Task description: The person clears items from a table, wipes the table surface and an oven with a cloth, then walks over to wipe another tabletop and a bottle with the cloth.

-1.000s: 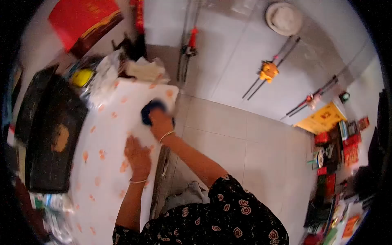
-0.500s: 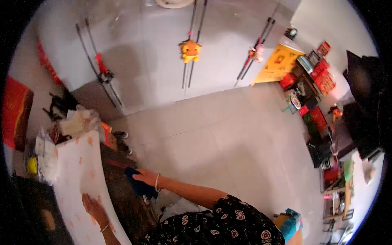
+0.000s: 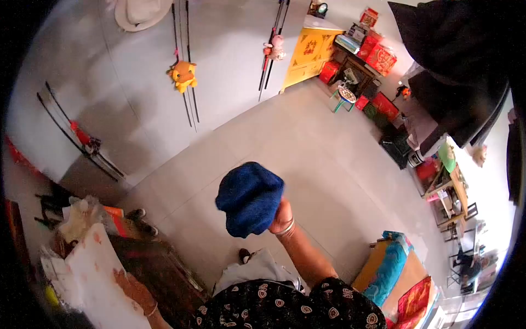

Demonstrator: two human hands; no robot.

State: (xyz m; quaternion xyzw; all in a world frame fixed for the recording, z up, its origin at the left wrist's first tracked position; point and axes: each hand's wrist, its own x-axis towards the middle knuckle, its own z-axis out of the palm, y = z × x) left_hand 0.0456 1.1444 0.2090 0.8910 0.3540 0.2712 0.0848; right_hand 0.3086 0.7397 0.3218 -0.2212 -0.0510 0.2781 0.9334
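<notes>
A dark blue cloth (image 3: 249, 197) hangs bunched up over the floor in the middle of the view. My right hand (image 3: 282, 217) grips its right edge, with a pale bracelet at the wrist. Lower left, my left hand (image 3: 136, 290) lies flat on a white cover with orange-red marks (image 3: 98, 274), fingers stretched out. Beside that cover runs a dark wooden surface (image 3: 150, 257). Part of my right fingers is hidden behind the cloth.
Tall grey wardrobe doors (image 3: 137, 66) with hanging plush toys stand ahead. A yellow cabinet (image 3: 309, 52) and a small round stool (image 3: 346, 94) are farther right. Lower right stands a box with a turquoise cloth (image 3: 389, 271). Plastic bags (image 3: 82, 216) lie at the left.
My right hand has lifted the blue cloth off the dark wooden surface and carried it right, over the floor. My left hand stays on the white cover. The view has turned right.
</notes>
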